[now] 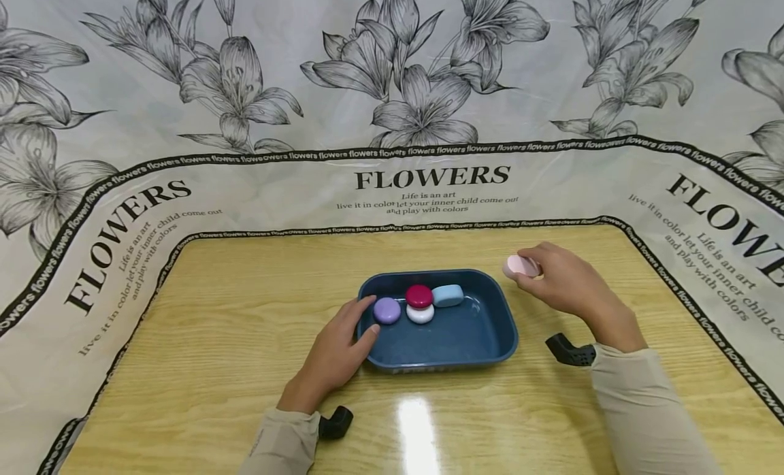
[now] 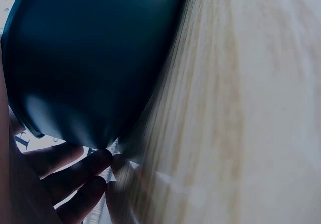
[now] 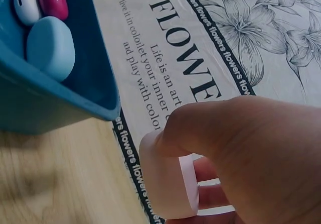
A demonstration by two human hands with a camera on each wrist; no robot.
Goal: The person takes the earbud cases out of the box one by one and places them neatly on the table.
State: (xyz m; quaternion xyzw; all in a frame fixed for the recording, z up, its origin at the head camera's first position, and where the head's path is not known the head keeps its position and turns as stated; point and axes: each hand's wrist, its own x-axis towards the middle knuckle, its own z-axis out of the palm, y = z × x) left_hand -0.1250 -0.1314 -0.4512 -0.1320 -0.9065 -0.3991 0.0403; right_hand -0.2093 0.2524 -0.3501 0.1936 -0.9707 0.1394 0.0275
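Note:
My right hand [image 1: 566, 277] pinches a pale pink, smooth, rounded case-like piece [image 1: 522, 266] between thumb and fingers, just off the tray's right back corner. In the right wrist view the thumb lies over the top of the pink piece [image 3: 168, 179]. At the left end of a dark blue rectangular tray [image 1: 456, 339], my left hand [image 1: 335, 346] grips the rim and wall, several fingers against the outside. Inside the tray, a magenta rounded piece [image 1: 419, 296] overlaps a white one [image 1: 420, 314]. A purple round piece [image 1: 387, 311] sits left of them, a light blue oblong one [image 1: 448, 296] right.
The tray stands on a light wood-grain table [image 1: 233, 312]. A white cloth [image 1: 429, 189] with flower drawings and printed words rises behind it and along both sides. Black wrist mounts [image 1: 569, 350] project inward from both sleeves.

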